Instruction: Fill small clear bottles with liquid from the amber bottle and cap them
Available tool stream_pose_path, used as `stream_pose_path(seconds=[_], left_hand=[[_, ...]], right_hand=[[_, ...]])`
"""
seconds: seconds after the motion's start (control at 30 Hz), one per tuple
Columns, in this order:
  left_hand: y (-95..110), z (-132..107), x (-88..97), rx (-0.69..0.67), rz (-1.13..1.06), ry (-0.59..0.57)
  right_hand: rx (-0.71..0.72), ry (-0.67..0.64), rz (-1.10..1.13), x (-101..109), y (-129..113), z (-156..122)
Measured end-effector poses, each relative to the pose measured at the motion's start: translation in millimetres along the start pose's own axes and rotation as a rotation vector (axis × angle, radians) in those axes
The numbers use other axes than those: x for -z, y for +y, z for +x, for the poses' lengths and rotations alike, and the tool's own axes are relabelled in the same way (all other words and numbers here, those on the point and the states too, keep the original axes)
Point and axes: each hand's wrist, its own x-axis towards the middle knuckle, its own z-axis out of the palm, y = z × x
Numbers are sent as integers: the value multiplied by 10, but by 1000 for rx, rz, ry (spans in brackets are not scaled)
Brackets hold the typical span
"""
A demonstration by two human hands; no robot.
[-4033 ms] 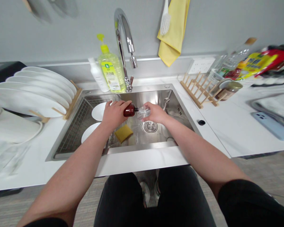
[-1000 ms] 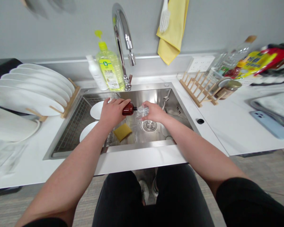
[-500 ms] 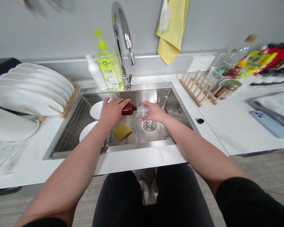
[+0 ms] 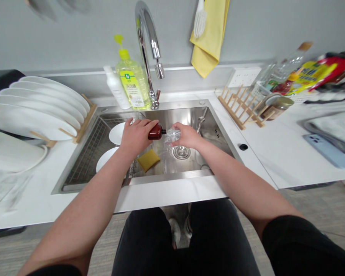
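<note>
Stainless steel takes up the middle of the view: a sink [image 4: 172,179] set into the white table [image 4: 261,153], with a tall curved tap [image 4: 146,34] at its twelve o'clock. A wire rack [image 4: 86,157] and two white plates [image 4: 117,134] fill its nine o'clock side. Both bare arms reach in from six o'clock. The left hand [image 4: 136,135] has its fingers wrapped round the body of a small amber bottle [image 4: 155,132]. The bottle is held on its side above the basin, at about ten o'clock of the drain [image 4: 181,152], with its dark neck pointing to three o'clock. The right hand [image 4: 188,137] has its fingers curled round a small clear cup [image 4: 172,135] just at the bottle's mouth; whether neck and cup touch cannot be told. A yellow sponge [image 4: 148,160] lies on the basin floor at seven o'clock of the drain. The bottle looks light, stiff and smooth, so it is probably slippery if wet. It is best gripped round the widest part of its body, as it is here, rather than by the thin neck. The cup looks lighter and thin-walled. It may be glass and liable to crack against the steel, so a gentle hold round its side seems the safe one.
</note>
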Motion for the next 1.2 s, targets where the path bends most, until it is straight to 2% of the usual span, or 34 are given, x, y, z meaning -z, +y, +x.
stream_pose_path(seconds=[1.2], left_hand=[[1,-7,8,-13,12,4]], right_hand=[[12,0,-2,-6,3,-3]])
